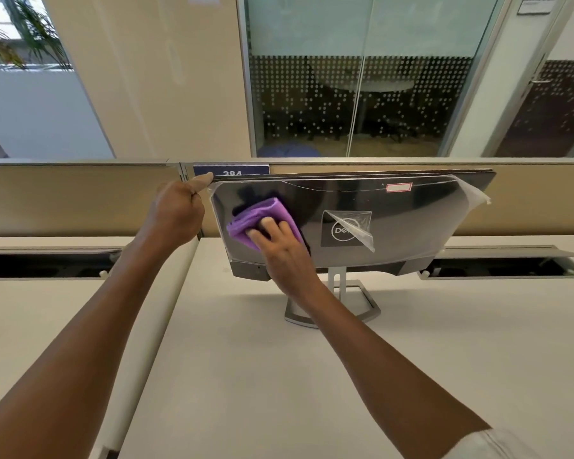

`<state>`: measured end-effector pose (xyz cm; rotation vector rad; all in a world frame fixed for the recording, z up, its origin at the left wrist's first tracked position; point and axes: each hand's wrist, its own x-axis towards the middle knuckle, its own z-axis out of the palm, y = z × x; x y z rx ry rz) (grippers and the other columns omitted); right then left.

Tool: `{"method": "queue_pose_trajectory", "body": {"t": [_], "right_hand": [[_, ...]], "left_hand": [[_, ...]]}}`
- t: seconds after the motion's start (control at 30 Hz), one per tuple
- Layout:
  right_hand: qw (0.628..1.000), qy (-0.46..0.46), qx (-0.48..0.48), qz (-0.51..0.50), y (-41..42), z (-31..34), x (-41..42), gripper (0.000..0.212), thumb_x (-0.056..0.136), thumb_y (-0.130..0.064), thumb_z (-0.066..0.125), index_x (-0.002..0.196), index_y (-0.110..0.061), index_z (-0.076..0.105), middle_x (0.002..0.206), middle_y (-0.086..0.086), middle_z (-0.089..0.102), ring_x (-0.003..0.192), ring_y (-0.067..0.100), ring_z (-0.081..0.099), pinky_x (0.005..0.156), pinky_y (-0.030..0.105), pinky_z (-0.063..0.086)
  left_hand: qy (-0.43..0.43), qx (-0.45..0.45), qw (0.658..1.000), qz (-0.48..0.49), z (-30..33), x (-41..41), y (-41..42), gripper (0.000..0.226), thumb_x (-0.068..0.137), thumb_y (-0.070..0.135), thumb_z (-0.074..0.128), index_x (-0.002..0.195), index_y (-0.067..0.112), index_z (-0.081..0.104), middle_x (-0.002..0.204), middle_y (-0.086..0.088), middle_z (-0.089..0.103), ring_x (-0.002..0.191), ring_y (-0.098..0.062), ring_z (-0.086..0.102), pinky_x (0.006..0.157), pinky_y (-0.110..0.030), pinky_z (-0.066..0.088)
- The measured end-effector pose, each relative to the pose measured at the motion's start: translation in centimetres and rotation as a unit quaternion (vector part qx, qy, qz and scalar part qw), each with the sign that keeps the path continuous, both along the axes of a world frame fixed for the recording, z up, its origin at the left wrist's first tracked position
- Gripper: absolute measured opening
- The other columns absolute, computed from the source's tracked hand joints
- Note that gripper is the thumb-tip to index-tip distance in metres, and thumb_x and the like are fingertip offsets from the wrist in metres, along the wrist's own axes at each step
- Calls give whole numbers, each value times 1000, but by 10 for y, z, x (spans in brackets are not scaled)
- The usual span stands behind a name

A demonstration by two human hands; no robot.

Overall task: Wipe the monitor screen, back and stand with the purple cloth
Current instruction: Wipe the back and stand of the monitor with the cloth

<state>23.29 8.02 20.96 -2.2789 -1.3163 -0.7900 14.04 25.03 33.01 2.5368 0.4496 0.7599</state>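
Observation:
The monitor (pixel 411 223) stands on the desk with its glossy black back turned toward me, partly covered in peeling clear film. Its silver stand (pixel 365 303) rests on the desk below. My left hand (pixel 176 213) grips the monitor's top left corner, thumb on the upper edge. My right hand (pixel 279 246) presses the folded purple cloth (pixel 262 217) flat against the left part of the back panel. The screen side faces away and is hidden.
The white desk (pixel 279 376) runs out in front of me. A beige partition (pixel 80 197) with a blue number label (pixel 231 170) stands just behind the monitor. Open cable trays (pixel 511 270) lie left and right of the monitor.

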Motion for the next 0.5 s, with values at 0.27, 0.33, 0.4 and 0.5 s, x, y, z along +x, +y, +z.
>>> {"method": "queue_pose_trajectory", "body": {"t": [0.27,0.33,0.4,0.5], "right_hand": [[992,-6,89,-85,-16,-17,1,36,89,-9,60,125,-12,58,124,10,54,106,26,51,79,32,55],[993,-33,86,-68,3,2,-3,35,90,-7,58,125,-11,58,125,11,52,103,26,50,74,31,53],[997,-56,42,-42,23,12,-10,33,90,-8,52,122,-12,58,124,10,52,98,26,51,62,29,49],[994,-83,-73,-23,45,-7,-18,30,90,-12,55,119,-14,60,124,5,51,98,24,52,51,28,39]], "left_hand": [[-4,2,1000,11,-3,-3,-3,54,89,-5,33,135,12,56,138,-7,54,131,-18,49,102,-12,27],[-3,5,1000,14,-3,-3,-3,54,89,-5,34,135,11,56,138,-7,54,131,-16,48,103,-11,25],[-3,13,1000,11,-4,-1,-1,54,88,-5,35,135,11,56,138,-8,55,130,-16,49,104,-12,26],[-3,19,1000,8,-4,0,1,52,90,-3,35,135,12,56,138,-8,55,128,-17,52,101,-13,30]]}}
